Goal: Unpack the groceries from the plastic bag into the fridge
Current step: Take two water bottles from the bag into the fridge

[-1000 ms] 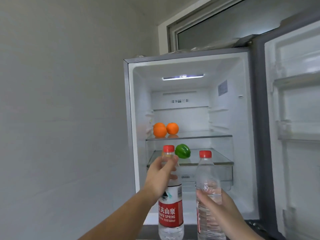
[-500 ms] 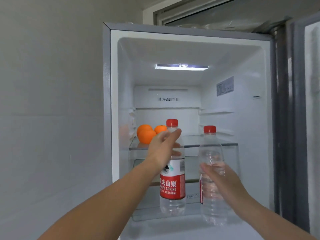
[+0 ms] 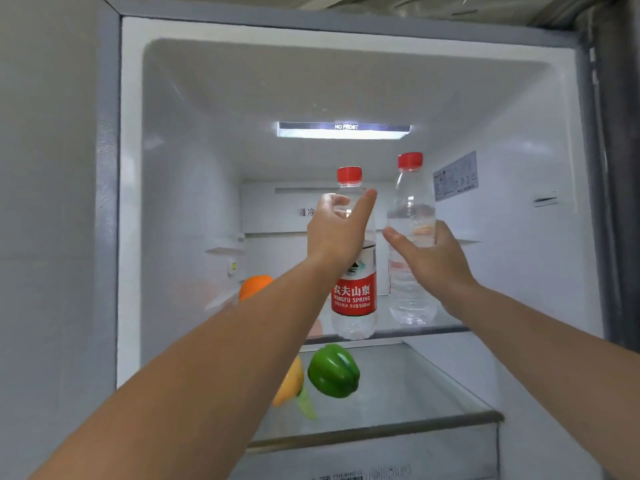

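Both arms reach into the open fridge (image 3: 131, 202). My left hand (image 3: 337, 233) grips a clear water bottle with a red cap and red label (image 3: 354, 296) around its upper part. Its base hangs at the front edge of the upper glass shelf (image 3: 446, 329). My right hand (image 3: 433, 258) grips a second red-capped water bottle (image 3: 410, 209), whose label is mostly turned away, held upright just over the same shelf. I cannot tell whether either bottle touches the shelf.
An orange (image 3: 255, 285) sits at the left of the upper shelf, partly behind my left arm. On the lower glass shelf (image 3: 415, 393) lie a green bell pepper (image 3: 334, 370) and a yellow fruit (image 3: 291, 382). The fridge's right wall bears a sticker (image 3: 455, 174).
I have moved closer to the fridge. Both hands have lifted their bottles up and inward, from in front of the lower shelves to the level of the upper shelf.
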Available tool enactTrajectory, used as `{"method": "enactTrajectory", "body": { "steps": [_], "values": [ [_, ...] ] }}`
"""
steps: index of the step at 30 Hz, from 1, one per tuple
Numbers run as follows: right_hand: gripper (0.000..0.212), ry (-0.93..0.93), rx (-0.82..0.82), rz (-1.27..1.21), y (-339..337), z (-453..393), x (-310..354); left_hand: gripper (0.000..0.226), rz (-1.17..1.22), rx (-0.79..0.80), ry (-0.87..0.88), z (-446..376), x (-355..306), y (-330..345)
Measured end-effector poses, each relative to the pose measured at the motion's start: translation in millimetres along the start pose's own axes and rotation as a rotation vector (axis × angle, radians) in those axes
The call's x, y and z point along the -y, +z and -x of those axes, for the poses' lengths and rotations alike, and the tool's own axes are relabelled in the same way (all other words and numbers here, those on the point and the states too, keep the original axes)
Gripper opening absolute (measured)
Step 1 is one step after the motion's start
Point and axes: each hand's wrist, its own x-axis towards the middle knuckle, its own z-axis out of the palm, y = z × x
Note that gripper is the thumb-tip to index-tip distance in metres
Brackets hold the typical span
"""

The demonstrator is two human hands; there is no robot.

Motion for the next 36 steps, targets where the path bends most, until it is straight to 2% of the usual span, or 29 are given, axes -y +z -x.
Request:
{"method": "enactTrajectory", "body": {
  "steps": [5,7,12,16,24,31,36],
  "values": [
    [0.063,0.134,0.013,-0.083,7,-37,-41,0.054,-0.039,-0.007,-0.001,-28,21,31],
    [0.068,0.126,0.021,-0.082,8,-48,-54,0.058,-0.052,0.021,-0.009,-37,35,39],
    [0.07,0.091,0.063,-0.012,16,-73,-77,0.073,-0.002,0.054,-0.053,-53,72,45],
    [0.083,0.083,0.018,0.166,24,-93,-89,0.075,-0.036,0.014,-0.024,-62,87,55],
    [0.069,0.102,0.097,0.269,36,-106,-108,0.076,-0.069,-0.026,-0.026,-80,104,67],
    [0.073,0.136,0.14,0.279,32,-107,-109,0.08,-0.125,-0.023,-0.075,-90,109,72],
    [0.082,0.219,0.172,0.238,25,-106,-104,0.093,-0.258,0.068,-0.145,-81,94,64]
  ]
}}
